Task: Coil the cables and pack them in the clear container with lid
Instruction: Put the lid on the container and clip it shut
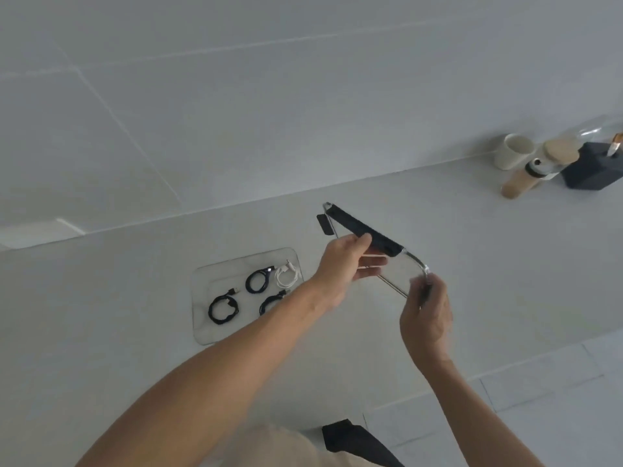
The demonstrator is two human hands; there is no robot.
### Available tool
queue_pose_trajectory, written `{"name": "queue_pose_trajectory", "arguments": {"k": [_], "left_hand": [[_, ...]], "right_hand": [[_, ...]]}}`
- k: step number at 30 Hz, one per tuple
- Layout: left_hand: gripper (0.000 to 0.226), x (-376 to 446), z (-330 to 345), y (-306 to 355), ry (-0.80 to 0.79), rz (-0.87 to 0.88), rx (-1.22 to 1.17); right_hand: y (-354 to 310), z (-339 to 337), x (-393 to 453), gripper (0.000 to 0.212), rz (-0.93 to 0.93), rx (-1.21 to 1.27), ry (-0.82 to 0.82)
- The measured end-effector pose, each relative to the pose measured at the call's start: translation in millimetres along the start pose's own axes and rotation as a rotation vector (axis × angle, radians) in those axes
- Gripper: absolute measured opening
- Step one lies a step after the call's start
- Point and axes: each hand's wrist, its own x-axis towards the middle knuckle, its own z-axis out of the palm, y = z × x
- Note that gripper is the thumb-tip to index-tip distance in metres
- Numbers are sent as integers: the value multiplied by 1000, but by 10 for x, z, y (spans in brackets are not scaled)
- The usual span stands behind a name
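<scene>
The clear lid (pixel 387 264) is held by both hands, left hand (pixel 340 264) and right hand (pixel 426 315) pinching opposite edges; a tilted lowering could leave it misseated on the container (pixel 202 332) of coiled cables (pixel 223 308).

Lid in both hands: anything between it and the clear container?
Nothing visible. The lid, held by the left hand and right hand, hangs right of the clear container, over bare counter. Four coiled cables lie inside, seemingly below its rim.
</scene>
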Motion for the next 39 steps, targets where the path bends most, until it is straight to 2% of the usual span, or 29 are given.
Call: {"name": "queue_pose_trajectory", "arguments": {"k": [2,5,7,9,10,11,14,16,18,21,23,25,29,34,39], "left_hand": [[27,-100,-205,262,62,94,17],[25,-261,-664,551,307,216,57],[55,-344,-1080,603,483,197,127],[85,-445,-1508,578,554,129,146],[93,-496,-1691,542,563,95,137],[92,-556,-1846,505,551,71,113],[45,-732,-2174,365,459,85,-60],[34,-861,-2311,254,443,80,-122],[31,-952,-2415,127,479,55,-99],[22,-1009,-2506,-97,633,31,-49],[22,-1002,-2570,-293,739,17,96],[34,-959,-2635,-496,794,3,316],[41,-882,-2693,-748,870,0,570],[23,-819,-2791,-938,917,-21,615],[21,-745,-2864,-952,925,-21,588]], "right_hand": [[-278,18,147,25,-22,97,-26],[-796,20,305,7,22,316,-43],[-1077,51,405,17,69,434,-37],[-1301,110,481,17,96,532,-92],[-1377,163,509,16,118,572,-146],[-1444,225,523,16,139,608,-209],[-1532,476,515,18,186,666,-420],[-1543,656,466,19,220,646,-531],[-1490,838,400,23,278,591,-593],[-1316,1095,300,23,381,444,-634],[-1167,1228,214,17,464,374,-620],[-1022,1337,118,18,519,327,-589],[-851,1458,-21,29,498,121,-577],[-836,1488,-99,36,441,44,-626],[-774,1546,-51,41,465,64,-652]]}}
